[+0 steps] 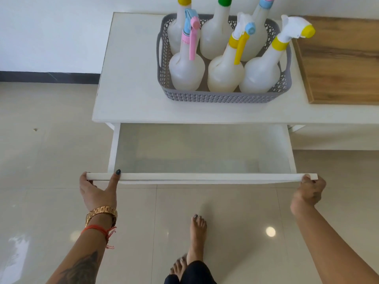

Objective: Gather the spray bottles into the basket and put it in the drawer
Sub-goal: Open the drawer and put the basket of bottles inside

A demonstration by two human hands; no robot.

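A grey lattice basket (223, 97) stands on the white cabinet top (131, 78) and holds several white spray bottles (186, 72) with pink, yellow, blue and green caps, all upright. Below the top, the white drawer (202, 176) is pulled out wide and its inside is bare. My left hand (98, 189) grips the left end of the drawer front, thumb over the top edge. My right hand (308, 191) grips the right end of the same front panel.
A wooden board (340, 60) lies on the cabinet top right of the basket. Glossy beige floor tiles surround the cabinet, and my bare feet (194, 244) stand just in front of the drawer. A white wall with a dark skirting runs behind.
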